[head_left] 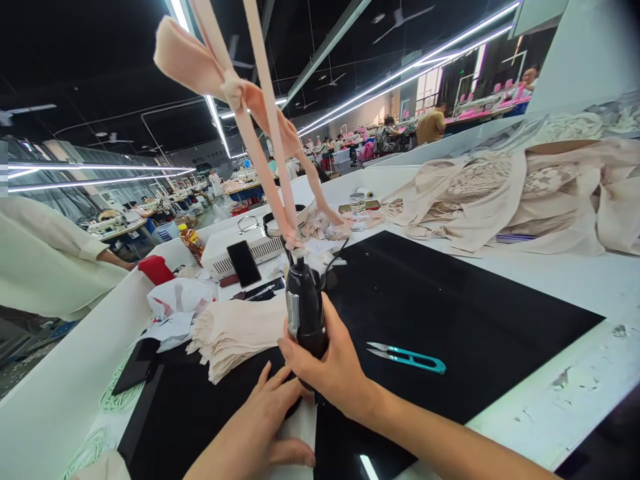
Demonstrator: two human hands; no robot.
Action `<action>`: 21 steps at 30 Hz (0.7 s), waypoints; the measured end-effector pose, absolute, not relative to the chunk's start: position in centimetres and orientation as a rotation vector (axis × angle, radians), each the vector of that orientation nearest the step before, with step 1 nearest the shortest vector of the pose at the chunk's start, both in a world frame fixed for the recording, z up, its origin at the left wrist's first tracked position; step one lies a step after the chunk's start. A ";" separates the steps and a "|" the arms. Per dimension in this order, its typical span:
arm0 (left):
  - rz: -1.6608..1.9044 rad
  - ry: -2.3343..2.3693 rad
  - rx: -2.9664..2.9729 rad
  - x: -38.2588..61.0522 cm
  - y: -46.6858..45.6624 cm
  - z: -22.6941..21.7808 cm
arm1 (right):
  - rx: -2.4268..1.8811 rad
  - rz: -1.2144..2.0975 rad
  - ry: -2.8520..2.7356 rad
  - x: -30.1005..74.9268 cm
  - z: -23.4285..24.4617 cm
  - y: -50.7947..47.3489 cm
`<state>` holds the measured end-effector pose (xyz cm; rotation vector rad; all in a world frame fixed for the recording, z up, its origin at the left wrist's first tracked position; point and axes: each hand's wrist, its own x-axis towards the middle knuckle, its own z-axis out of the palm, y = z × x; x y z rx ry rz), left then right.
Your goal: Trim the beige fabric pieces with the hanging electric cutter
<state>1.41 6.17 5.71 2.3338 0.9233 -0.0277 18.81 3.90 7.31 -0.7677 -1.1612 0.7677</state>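
My right hand point(333, 370) is wrapped round a black hand-held tool point(305, 307) held upright over the black mat point(450, 313). A pink fabric bow with long ribbon straps point(235, 87) hangs above, and its strap ends meet the tool's tip. My left hand point(260, 427) lies flat with fingers spread on a white piece of cloth point(300, 427) at the mat's near edge. Teal thread snips point(407, 358) lie on the mat to the right of my right hand. A stack of folded beige pieces point(235, 330) sits just left of the tool.
A phone point(243, 263) leans on a white box point(250, 247). Beige lace garments point(525, 193) are piled at the back right. A red object point(156, 269) and crumpled plastic point(180, 297) lie at left. A person in white point(45, 260) stands at far left; others work at distant tables.
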 end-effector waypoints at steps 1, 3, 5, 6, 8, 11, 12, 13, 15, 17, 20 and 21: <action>-0.035 0.923 2.339 1.4 6.1 5.7 | -0.759 0.786 -1.143 18.8 7.5 3.7; -0.020 0.915 2.352 1.5 6.0 5.7 | -0.729 0.819 -1.125 18.6 7.6 3.4; -0.004 0.910 2.366 1.5 5.9 5.6 | -0.707 0.842 -1.138 18.5 7.6 3.2; -0.004 0.910 2.373 1.5 5.9 5.6 | -0.711 0.838 -1.143 18.4 7.5 3.1; -0.020 0.909 2.380 1.6 5.9 5.7 | -0.726 0.803 -1.139 18.3 7.3 3.2; -0.044 0.923 2.376 1.6 5.9 6.0 | -0.725 0.760 -1.123 18.1 7.2 3.2; -0.047 0.933 2.371 1.6 5.8 6.1 | -0.716 0.781 -1.120 18.1 7.2 3.1; -0.048 0.942 2.365 1.6 5.8 6.1 | -0.705 0.820 -1.116 18.1 7.3 3.0; -0.038 0.958 2.357 1.6 5.8 6.0 | -0.677 0.908 -1.095 17.9 7.5 2.7; -0.027 0.962 2.357 1.5 5.9 5.7 | -0.651 0.964 -1.087 17.7 7.6 2.3; -0.019 0.941 2.376 1.3 6.1 5.2 | -0.680 0.916 -1.099 17.4 7.4 2.1; -0.015 0.930 2.385 1.2 6.2 5.1 | -0.700 0.885 -1.108 17.3 7.4 2.1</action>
